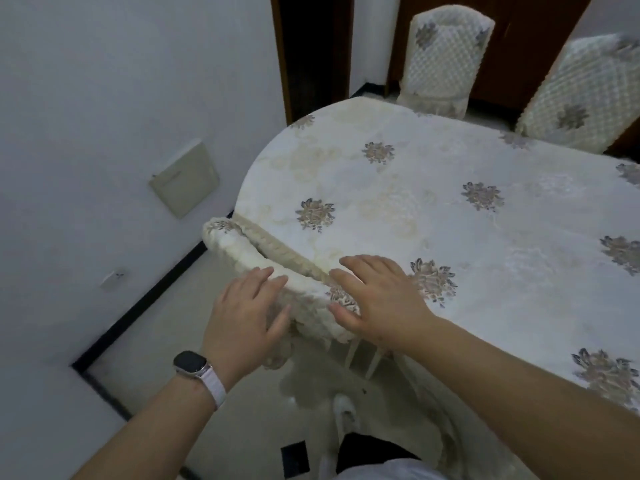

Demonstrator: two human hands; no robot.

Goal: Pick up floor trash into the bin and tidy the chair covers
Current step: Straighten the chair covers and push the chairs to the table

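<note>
Table (450,209) edge: chair cover (235,245) alongside (diagonal, top-left)

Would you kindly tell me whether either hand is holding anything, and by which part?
Nothing is gripped: the left hand and the right hand both rest flat, fingers straight, on the top edge of the near chair cover.

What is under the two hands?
The left hand and right hand lie flat on the chair cover, along its top edge. The chair beneath is hidden.
</note>
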